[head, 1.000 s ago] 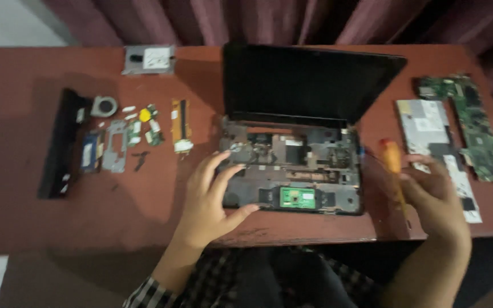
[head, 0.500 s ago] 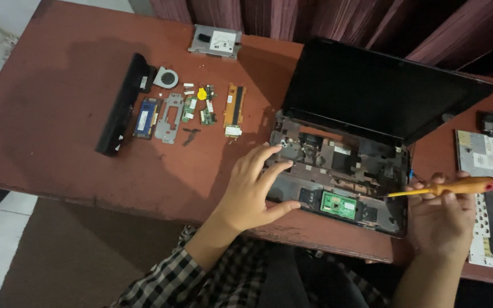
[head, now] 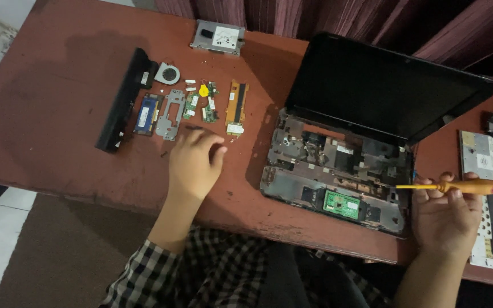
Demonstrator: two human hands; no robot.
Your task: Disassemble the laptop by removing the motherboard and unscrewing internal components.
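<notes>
Hands at an opened laptop on a reddish desk (head: 58,85), one on the bare top, one gripping a screwdriver.

Left hand (head: 192,162) lies flat on the desk with fingers loosely spread and nothing in its grip, fingertips just below a row of small removed parts (head: 201,105) laid out beside a long black battery (head: 122,100) and a small round fan (head: 168,74). Right hand (head: 447,219) has its grip closed around the orange handle of a screwdriver (head: 457,186), held level with the shaft pointing left over the right edge of the stripped laptop base (head: 338,171), whose dark screen (head: 380,85) stands open behind. A green circuit board (head: 342,204) shows in the base near its front edge.
</notes>
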